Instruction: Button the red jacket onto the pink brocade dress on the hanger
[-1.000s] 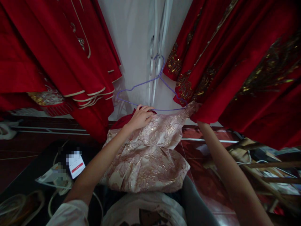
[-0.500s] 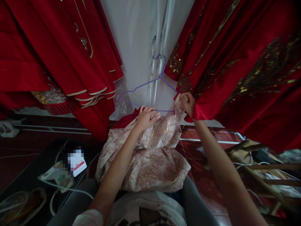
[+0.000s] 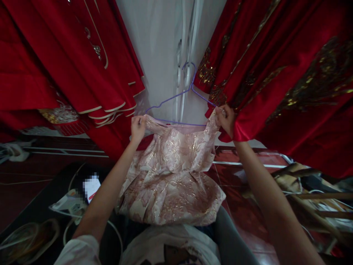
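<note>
At the two ends of the purple hanger [image 3: 191, 87], both hands grasp the pink-and-gold dress [image 3: 176, 149]. The left hand [image 3: 138, 127] pinches one shoulder at the hanger's left end; the right hand [image 3: 226, 118] pinches the opposite shoulder at the right end. The bodice is spread between the hands; the skirt lies bunched over the person's lap. The hanger's hook is at the door handles [image 3: 188, 76] of a white cabinet [image 3: 154, 48]. Red garments [image 3: 68, 62] hang on both sides. Toward the far end of a black table [image 3: 52, 187], left, lies a partly pixelated white item [image 3: 90, 187].
</note>
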A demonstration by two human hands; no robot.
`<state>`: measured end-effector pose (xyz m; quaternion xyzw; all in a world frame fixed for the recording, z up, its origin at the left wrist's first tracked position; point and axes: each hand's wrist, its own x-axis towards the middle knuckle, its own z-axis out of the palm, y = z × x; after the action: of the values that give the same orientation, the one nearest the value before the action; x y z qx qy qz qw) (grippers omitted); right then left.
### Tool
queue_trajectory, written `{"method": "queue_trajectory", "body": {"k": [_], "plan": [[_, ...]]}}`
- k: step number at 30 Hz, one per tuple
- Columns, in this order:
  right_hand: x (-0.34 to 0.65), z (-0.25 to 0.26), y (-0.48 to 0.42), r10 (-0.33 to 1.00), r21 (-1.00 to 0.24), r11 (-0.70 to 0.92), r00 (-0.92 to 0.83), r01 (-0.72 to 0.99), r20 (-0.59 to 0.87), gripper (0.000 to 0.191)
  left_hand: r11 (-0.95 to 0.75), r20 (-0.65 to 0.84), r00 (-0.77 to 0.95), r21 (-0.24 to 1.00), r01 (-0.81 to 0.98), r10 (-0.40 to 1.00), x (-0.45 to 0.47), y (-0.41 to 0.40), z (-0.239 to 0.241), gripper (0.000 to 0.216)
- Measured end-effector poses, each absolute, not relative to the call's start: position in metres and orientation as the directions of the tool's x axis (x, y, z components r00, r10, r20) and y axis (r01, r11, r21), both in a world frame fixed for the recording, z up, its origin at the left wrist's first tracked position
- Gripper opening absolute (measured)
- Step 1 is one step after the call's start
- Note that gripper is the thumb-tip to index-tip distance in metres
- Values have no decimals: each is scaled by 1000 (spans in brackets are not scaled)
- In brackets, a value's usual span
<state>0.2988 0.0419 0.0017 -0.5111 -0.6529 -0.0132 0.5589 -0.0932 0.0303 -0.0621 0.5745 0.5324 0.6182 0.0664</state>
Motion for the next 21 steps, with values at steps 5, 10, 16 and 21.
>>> {"method": "queue_trajectory", "body": {"k": [5, 10, 16, 21], "plan": [[301, 2, 42, 644, -535, 477, 138, 697, 753, 41, -376, 447, -359, 892, 253, 819, -111, 33, -75, 28], [301, 2, 42, 652, -542, 478, 134, 691, 746, 43, -366, 406, -376, 914, 174, 833, -108, 32, -76, 28], [306, 3, 44, 672, -547, 503, 95, 669, 734, 39, -453, 446, -407, 887, 84, 797, -105, 34, -54, 30], [300, 5, 36, 715, -603, 486, 108, 633, 690, 37, -484, 498, -249, 867, 119, 831, -95, 38, -18, 35]]}}
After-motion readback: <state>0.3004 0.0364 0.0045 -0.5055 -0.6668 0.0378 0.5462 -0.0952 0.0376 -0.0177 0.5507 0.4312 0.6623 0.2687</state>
